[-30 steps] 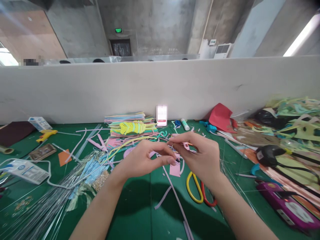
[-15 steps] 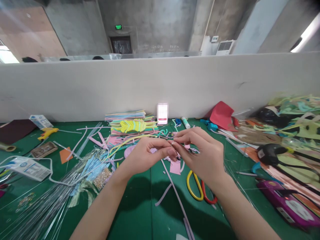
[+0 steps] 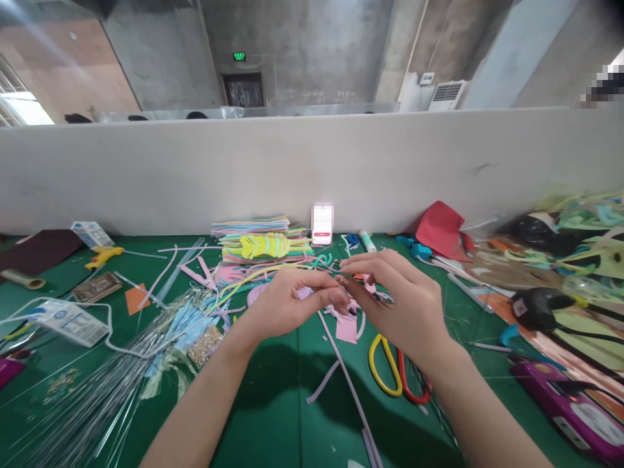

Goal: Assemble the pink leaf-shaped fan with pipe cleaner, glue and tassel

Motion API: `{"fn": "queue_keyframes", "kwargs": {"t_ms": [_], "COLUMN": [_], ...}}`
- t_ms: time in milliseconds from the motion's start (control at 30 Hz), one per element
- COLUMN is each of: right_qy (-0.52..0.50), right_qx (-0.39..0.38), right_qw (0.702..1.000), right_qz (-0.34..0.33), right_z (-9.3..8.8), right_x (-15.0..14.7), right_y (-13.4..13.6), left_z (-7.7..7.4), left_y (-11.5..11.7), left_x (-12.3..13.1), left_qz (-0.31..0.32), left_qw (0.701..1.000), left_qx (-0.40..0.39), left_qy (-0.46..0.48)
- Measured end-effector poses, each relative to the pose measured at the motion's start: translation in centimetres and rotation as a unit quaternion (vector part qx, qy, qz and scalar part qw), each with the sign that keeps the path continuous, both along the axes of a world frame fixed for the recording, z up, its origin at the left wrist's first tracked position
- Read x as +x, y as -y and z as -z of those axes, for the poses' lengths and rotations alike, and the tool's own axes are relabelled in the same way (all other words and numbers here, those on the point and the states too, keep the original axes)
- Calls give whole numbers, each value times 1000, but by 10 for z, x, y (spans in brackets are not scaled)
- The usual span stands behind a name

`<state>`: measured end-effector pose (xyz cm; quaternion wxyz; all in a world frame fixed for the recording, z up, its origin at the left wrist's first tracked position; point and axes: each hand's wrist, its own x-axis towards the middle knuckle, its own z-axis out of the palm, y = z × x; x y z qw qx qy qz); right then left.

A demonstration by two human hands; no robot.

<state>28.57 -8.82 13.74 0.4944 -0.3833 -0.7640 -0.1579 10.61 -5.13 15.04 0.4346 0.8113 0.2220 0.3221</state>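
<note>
My left hand and my right hand meet in mid-view above the green table. Thumb and fingers of each are pinched together, fingertips almost touching. Whatever lies between them is too small and hidden to name. A long lilac strip runs from below my left fingertips toward the near edge; whether it is held, I cannot tell. Beneath the fingers lies a pink paper square. Scissors with one yellow handle and one red handle rest under my right wrist, their blades hidden.
Bundled coloured strips and a lit phone stand by the white partition. Thin wires, a yellow glue gun and a white box occupy the left. A purple device and red sheet lie right.
The whole scene has shifted slightly right in view as the head turned. Both hands keep their pinched pose, with only small finger movement.
</note>
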Motion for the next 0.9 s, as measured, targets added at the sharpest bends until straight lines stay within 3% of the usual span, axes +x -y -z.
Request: {"fn": "queue_keyframes", "kwargs": {"t_ms": [300, 500, 733, 900], "right_qy": [51, 99, 172, 202], "right_qx": [27, 50, 26, 6], "right_qw": [998, 993, 982, 978], "right_qz": [10, 40, 67, 48], "right_z": [1, 2, 3, 4], "right_x": [3, 2, 1, -1], "right_y": [-2, -1, 0, -2], "left_z": [1, 5, 4, 3], "left_y": [-1, -5, -6, -6], "left_x": [-2, 0, -2, -3], "left_qz": [37, 41, 59, 79], "left_qw": [992, 994, 991, 986], "left_qx": [-114, -95, -118, -146], "left_qy": [34, 25, 4, 5]}}
